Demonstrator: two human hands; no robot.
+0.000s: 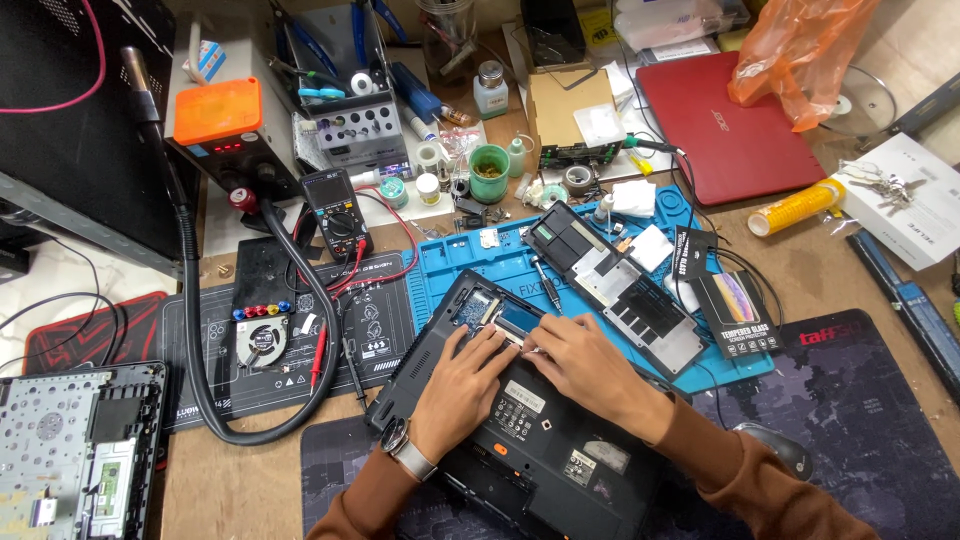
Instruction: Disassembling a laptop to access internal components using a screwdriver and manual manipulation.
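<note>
A black laptop base lies bottom-up on the bench in front of me, with an open bay showing a green memory board. My left hand, with a wristwatch, rests on the case, its fingertips at the near edge of that bay. My right hand comes in from the right, and its fingertips pinch at the same edge of the board. Both hands touch the laptop; neither holds a loose thing. A screwdriver lies on the blue mat just beyond the bay.
A removed metal-lined cover panel lies right of the bay. A multimeter with red leads, a small fan and a black hose sit left. A red laptop, orange bag and yellow tube are far right. Another opened laptop is bottom left.
</note>
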